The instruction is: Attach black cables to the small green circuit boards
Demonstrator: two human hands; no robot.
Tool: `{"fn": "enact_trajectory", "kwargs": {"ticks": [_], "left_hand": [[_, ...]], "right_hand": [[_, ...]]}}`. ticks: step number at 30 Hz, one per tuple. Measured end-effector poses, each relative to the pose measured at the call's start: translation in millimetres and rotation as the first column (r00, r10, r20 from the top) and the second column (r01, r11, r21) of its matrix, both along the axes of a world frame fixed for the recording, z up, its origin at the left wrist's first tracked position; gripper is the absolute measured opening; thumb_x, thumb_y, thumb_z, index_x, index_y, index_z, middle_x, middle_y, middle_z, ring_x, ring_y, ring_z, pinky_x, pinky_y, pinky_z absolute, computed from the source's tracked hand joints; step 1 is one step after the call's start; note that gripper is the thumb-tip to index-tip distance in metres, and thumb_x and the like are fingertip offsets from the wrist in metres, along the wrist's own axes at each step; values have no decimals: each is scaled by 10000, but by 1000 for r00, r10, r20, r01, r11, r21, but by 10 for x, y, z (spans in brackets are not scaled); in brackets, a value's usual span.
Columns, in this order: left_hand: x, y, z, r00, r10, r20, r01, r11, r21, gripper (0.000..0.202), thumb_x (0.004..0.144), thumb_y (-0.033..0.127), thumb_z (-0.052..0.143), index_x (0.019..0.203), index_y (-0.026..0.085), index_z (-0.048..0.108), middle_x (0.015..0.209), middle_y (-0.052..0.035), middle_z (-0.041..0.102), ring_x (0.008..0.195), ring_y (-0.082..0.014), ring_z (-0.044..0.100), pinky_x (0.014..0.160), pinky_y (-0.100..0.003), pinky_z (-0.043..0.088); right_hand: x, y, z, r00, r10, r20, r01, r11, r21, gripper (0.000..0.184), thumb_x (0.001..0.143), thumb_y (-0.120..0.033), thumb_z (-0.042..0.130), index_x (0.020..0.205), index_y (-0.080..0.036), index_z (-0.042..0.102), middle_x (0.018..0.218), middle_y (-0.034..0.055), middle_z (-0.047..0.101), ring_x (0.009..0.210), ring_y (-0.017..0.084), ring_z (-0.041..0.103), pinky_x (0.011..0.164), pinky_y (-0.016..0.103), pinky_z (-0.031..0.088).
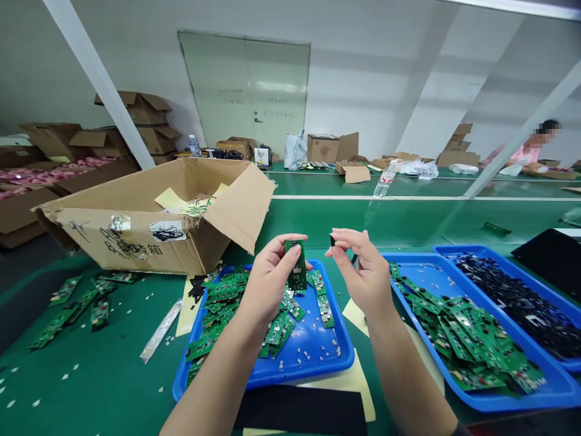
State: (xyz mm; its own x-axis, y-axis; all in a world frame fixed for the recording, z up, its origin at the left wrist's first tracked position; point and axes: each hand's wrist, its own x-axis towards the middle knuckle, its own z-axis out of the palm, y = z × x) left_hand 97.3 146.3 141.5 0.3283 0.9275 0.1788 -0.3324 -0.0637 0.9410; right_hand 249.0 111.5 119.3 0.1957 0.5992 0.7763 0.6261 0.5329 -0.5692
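A green circuit board (297, 274) stands nearly upright between the thumb and fingers of my left hand (271, 275). To its right, my right hand (362, 272) pinches a small black piece (333, 241); its exact kind is too small to make out. The two hands are apart, above a blue tray (313, 366). Loose circuit boards (227, 290) are heaped in that tray's left part, and small pale bits are scattered over its bottom. My left forearm covers some of the boards.
A second blue tray (483, 402) at right holds more boards; another blue tray (563, 357) beyond it holds small black parts. An open cardboard box (131, 242) stands at left. A water bottle (385, 180) is near the bench divider. A person (529, 151) sits far right.
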Motion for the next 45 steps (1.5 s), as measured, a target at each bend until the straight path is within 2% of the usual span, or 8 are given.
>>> {"fn": "enact_trajectory", "kwargs": {"ticks": [6,13,22,29,35,39,41,45], "left_hand": [[31,18,-55,999,44,20,-45,999,15,297,747,296,681,1015,177,635,734,21,586,591,-80,557,612,-221,474],[36,35,-79,1000,21,-12,-21,1000,-2,221,757,263,642,958,188,694,919,-38,671,767,-115,565,670,-222,453],[5,108,-100,992,-124,-21,121,985,-122,238,708,246,687,936,182,708,792,-28,640,706,-114,551,580,-204,415],[-12,98,-85,981,-187,-50,180,976,-121,252,722,259,699,965,191,695,725,1,605,643,-91,513,557,-192,388],[-28,81,-63,971,-218,-98,211,975,-75,167,731,264,688,877,188,714,849,-31,671,746,-118,570,654,-219,443],[-67,103,-44,968,-153,-198,148,988,-38,273,730,286,691,981,183,713,776,-28,662,639,-101,530,576,-221,415],[-77,119,-44,973,-55,-222,59,998,12,312,731,286,692,1023,179,706,754,-25,655,624,-99,517,574,-225,413],[-33,114,-73,971,37,-234,-20,997,73,254,762,267,654,995,182,709,838,-37,678,690,-115,546,609,-228,435]], "right_hand": [[-104,64,4,999,51,13,-50,998,-42,171,894,-251,508,1046,-278,581,768,-20,674,834,171,647,1138,574,136],[-63,128,-44,991,137,-8,-137,983,-123,219,897,-232,462,1099,-264,542,843,3,648,788,160,635,877,435,496],[7,177,-87,980,197,-1,-191,953,-236,205,889,-216,477,1071,-277,548,817,-20,643,814,163,631,884,473,466],[74,206,-79,967,252,-25,-250,938,-239,108,877,-243,518,967,-234,578,985,28,632,892,156,623,828,338,501],[140,89,-7,971,231,-59,-238,920,-310,673,852,-246,564,1440,-255,235,710,-39,670,954,191,659,916,419,493],[231,54,25,990,88,111,-54,959,-277,189,840,-269,583,1020,-262,637,832,-8,722,949,226,673,1057,604,306],[242,39,36,986,7,167,33,971,-236,81,842,-271,581,821,-252,657,862,-8,728,957,237,674,1078,647,223],[151,-20,63,982,-22,186,50,988,-143,87,852,-250,569,841,-265,654,848,-13,727,905,209,682,1083,604,263]]}}
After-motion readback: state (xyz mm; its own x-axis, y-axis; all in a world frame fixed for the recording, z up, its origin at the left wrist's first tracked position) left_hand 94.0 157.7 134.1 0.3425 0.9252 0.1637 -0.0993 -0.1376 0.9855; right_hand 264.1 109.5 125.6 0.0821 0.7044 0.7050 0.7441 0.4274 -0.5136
